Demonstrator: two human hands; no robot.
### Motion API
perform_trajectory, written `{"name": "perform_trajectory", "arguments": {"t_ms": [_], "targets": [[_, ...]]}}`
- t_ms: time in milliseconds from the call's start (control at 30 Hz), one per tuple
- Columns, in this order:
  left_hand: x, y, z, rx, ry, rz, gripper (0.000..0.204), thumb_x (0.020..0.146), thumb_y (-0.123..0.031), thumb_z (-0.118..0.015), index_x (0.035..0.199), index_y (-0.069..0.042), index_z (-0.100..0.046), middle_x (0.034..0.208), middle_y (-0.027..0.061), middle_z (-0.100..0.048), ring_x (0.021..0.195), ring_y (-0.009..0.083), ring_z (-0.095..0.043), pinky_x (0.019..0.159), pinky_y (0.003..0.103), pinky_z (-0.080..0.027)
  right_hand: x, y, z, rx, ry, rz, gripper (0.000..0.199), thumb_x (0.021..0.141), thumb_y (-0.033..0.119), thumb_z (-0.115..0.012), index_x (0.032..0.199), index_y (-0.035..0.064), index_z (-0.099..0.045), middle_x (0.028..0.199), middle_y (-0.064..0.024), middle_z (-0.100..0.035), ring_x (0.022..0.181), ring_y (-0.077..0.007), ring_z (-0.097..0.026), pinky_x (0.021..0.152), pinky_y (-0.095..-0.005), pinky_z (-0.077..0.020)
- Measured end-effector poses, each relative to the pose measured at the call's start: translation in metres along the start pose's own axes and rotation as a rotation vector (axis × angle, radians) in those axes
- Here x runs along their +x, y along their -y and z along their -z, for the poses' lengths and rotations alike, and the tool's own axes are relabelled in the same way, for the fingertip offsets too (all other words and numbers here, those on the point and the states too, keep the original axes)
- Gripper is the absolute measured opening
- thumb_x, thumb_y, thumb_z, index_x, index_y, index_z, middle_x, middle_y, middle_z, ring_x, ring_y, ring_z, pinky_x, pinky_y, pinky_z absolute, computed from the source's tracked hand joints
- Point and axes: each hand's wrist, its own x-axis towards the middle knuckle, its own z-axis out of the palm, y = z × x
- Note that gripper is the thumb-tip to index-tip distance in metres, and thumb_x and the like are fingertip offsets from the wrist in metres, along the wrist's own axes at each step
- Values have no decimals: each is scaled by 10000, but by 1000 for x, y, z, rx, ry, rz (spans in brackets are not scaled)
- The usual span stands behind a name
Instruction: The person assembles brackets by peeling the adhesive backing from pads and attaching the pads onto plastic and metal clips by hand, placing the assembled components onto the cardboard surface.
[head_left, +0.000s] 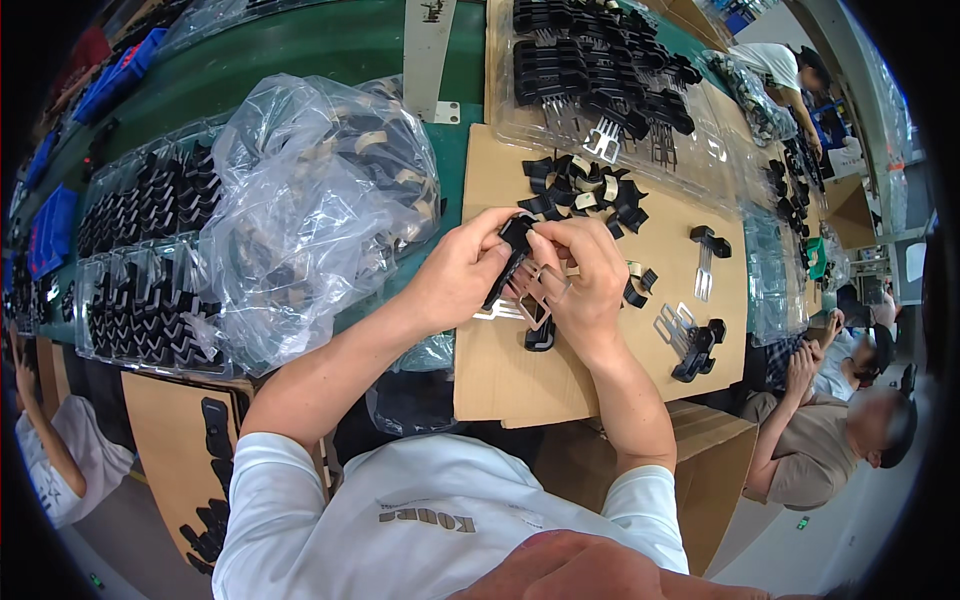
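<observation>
Both of my hands meet over a cardboard sheet (600,385), around a black plastic part with flat metal prongs. My left hand (462,270) grips this black part (508,262) from the left side. Fingers of my right hand (588,278) close on its upper end, partly hiding it; the prongs show below them. Under my hands lies another black piece (540,336), mostly covered. To the right rest two similar pronged parts, one farther away (705,262) and one nearer (692,345). Small curved black pieces (575,188), some with tan pads, are heaped just beyond my hands.
Far right, a clear tray (715,180) carries many black pronged parts. A clear plastic bag (300,200) of black pieces stands at left, beside trays of black parts (150,310). A metal post (428,60) rises at the back. Other people (820,430) work nearby.
</observation>
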Motion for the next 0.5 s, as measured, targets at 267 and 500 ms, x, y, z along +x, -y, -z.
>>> {"name": "perform_trajectory", "arguments": {"t_ms": [267, 500], "targets": [[0, 3, 1, -6, 10, 0, 449, 1021, 64, -452, 1466, 16, -490, 914, 83, -694, 776, 105, -633, 704, 224, -512, -1, -2, 0, -48, -19, 72, 139, 799, -14, -797, 917, 40, -746, 850, -43, -683, 727, -194, -603, 671, -308, -501], [0, 1, -1, -18, 8, -20, 418, 1030, 45, -462, 1445, 18, -500, 926, 86, -694, 768, 107, -627, 689, 229, -512, 1, -1, 1, -100, -23, 151, 159, 794, -13, -796, 934, 45, -747, 872, -44, -684, 725, -198, -601, 669, -308, -503]]}}
